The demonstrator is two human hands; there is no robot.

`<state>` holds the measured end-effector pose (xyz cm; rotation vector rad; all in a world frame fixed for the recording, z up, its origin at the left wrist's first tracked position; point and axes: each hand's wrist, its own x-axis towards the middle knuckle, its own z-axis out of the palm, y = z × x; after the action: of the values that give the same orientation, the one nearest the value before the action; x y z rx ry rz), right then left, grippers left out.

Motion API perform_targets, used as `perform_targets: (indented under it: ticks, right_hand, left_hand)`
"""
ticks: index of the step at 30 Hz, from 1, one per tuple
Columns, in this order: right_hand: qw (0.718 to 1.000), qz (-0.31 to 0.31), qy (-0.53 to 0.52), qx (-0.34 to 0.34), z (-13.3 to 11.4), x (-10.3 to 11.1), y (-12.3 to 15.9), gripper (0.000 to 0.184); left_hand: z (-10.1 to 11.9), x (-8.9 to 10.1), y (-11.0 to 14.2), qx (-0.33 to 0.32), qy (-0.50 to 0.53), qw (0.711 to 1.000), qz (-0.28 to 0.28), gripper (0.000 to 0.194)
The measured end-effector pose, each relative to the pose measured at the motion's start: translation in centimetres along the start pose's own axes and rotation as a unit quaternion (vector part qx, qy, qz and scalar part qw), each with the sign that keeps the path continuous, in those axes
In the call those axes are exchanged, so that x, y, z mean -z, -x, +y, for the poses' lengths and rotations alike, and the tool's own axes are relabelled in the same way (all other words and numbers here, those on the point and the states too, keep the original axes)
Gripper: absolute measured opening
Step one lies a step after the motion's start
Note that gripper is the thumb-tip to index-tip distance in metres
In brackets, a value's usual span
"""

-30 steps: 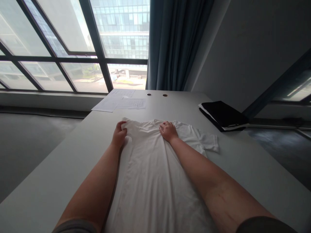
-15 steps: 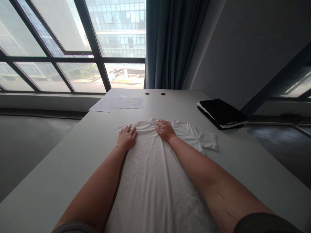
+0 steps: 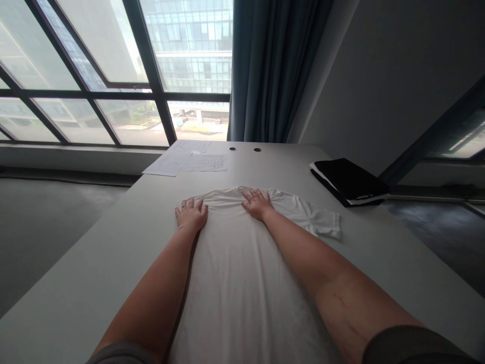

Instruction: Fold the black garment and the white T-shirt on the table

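In the head view, a white T-shirt (image 3: 235,273) is lying spread on a pale table (image 3: 94,273), running from the middle of the frame down past its bottom edge. Its one visible short sleeve (image 3: 329,223) is pointing out to the right of centre, and soft creases are running lengthwise through the body. The left hand (image 3: 192,215) is resting palm down on the upper left corner of the shirt, fingers fanned out, gripping nothing. The picture is dim there, so whether its outer edge is also touching the table is hard to say. The right hand (image 3: 258,204) is lying flat near the shirt's top edge, just right of the frame's middle, its fingers spread and straight, pressing on the cloth without clasping it. Both forearms are reaching in from the lower corners, the right one crossing over the shirt.

Beyond the shirt, left of centre, sheets of paper (image 3: 185,157) are lying on the table; at the right, a black folder (image 3: 348,177) is resting with white pages showing. A blue curtain (image 3: 278,71) is hanging at upper centre, beside a window (image 3: 189,40) filling the upper left.
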<state>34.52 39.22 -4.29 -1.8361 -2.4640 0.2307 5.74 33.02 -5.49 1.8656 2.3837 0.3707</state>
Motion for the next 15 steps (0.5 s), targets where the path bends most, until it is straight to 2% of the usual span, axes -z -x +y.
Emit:
perform_targets:
  ticks: [4,7,11,15]
  right_hand:
    - [0.992,0.08,0.014,0.096,-0.1,0.0,0.8,0.058]
    - [0.986,0.044,0.034,0.157,-0.2,0.1,0.7,0.055]
    - [0.987,-0.018,0.031,0.156,-0.4,0.4,-0.3,0.058]
    - [0.993,0.001,0.001,0.117,-1.4,1.0,-2.6,0.056]
  left_hand:
    - [-0.6,0.1,-0.3,0.008,0.01,1.0,0.026,0.055]
    - [-0.7,0.2,-0.3,0.02,0.005,0.999,0.03,0.056]
    - [-0.5,0.5,-0.1,0.028,-0.006,0.999,0.023,0.06]
    - [-0.6,0.6,-0.3,0.023,-0.007,1.0,0.02,0.06]
